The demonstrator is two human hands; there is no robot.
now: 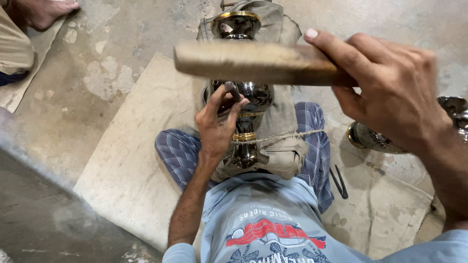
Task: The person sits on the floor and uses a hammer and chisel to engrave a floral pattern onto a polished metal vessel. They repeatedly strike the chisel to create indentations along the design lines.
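A dark polished metal vase (253, 95) with gold bands lies lengthwise on a beige cloth cushion (280, 122) over my lap, tied down by a thin rope (287, 137). My left hand (217, 124) rests on the vase body and pinches a small metal punch (232, 91) against it. My right hand (390, 83) is raised close to the camera, gripping a wooden mallet stick (253, 62) that is blurred and crosses above the vase.
Another shiny metal vessel (375, 139) lies at the right on the mat. A pair of dark tongs (339, 181) lies beside my right knee. I sit on a worn mat (126, 160) on a concrete floor. Another person's bare foot (41, 10) shows at top left.
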